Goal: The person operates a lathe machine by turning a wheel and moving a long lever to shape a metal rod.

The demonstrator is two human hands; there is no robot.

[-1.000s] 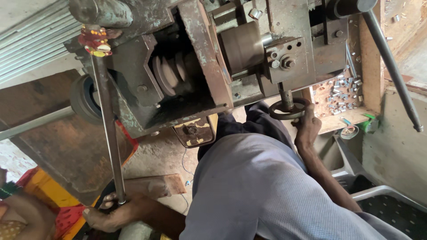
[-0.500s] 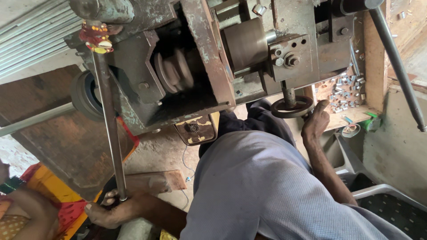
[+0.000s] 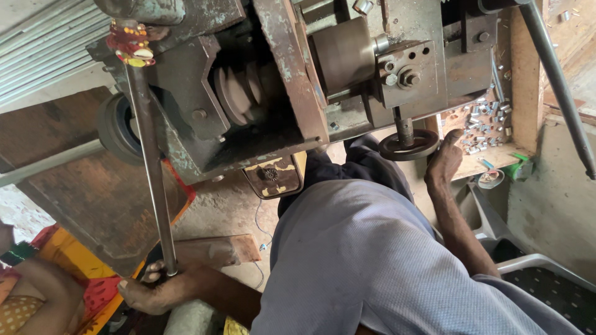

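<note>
Down below the old lathe (image 3: pixel 279 93), my left hand (image 3: pixel 155 288) is wrapped around the end of the long steel lever (image 3: pixel 152 174). Right hand (image 3: pixel 446 162) sits loosely curled beside the small handwheel (image 3: pixel 410 146), fingertips on it. Feels like mid-cut; feeding needs slow, steady turns.

Left hand (image 3: pixel 158 288) around a long steel lever (image 3: pixel 151 167), right hand (image 3: pixel 446 162) beside the small handwheel (image 3: pixel 410 145).
</note>
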